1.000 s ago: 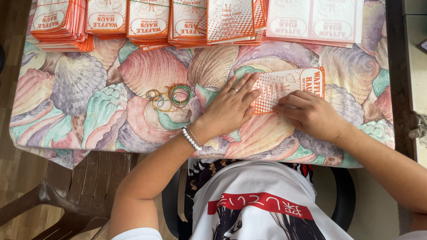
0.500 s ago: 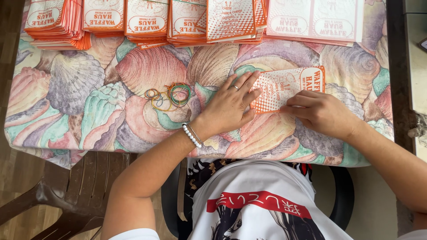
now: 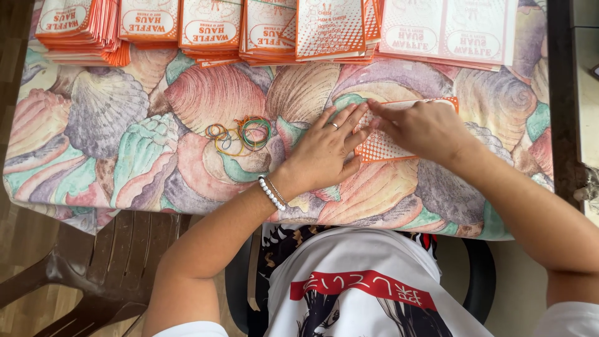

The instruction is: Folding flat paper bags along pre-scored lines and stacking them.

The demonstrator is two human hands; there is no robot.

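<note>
I see both hands, left and right, pressed flat, grips open, on the orange-printed paper bag on the surface.

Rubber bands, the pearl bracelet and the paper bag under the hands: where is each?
rubber bands (image 3: 240, 135), head view, on the middle of the loose pile of coloured loops.
pearl bracelet (image 3: 270, 193), head view, on the beads across the left wrist.
paper bag (image 3: 382, 147), head view, on its dotted orange lower part.

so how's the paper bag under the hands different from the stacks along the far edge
The paper bag lies single and flat under the left hand and right hand; the stacks are thick piles nobody touches. The bag sits mid-table, the stacks in a row at the far edge. Both are orange and white.
</note>
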